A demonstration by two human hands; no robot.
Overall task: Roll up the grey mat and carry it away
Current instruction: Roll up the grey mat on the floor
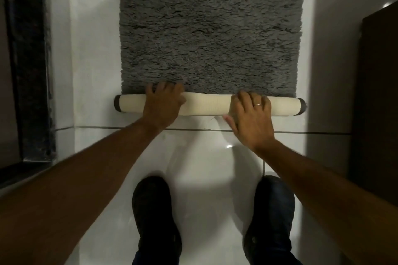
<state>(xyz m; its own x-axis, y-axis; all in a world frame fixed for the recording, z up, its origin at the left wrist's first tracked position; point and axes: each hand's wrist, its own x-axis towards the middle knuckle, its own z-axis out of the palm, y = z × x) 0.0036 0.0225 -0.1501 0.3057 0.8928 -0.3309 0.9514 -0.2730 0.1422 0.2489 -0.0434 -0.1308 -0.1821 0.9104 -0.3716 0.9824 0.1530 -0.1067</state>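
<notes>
- While the grey mat (212, 28) lies mostly flat on the white tiled floor (97, 84), only its near edge is turned into a thin roll (206, 104), cream backing outward, so the task looks barely begun.
- The left hand (164, 105) rests palm-down on the roll left of centre, its fingers (160, 89) spread and reaching over onto the pile; they press rather than clasp.
- The right hand (251, 117) lies on the roll right of centre, fingers (256, 101) loosely curved over the top, a ring on one; again a flat press, not a closed grip.
- To roll well, both palms should probably push forward evenly, since the roll dips slightly between the hands and could skew or loosen.
- Keeping the ends level with the mat's side edges would likely stop it coning.
- Glossy tiles may let the mat slide ahead, so downward pressure matters.
- A dark stone threshold (28, 60) runs along the left, a dark wooden panel (377, 92) stands on the right; the passage is narrow.
- Dark shoes (155, 211) stand just behind the roll.
</notes>
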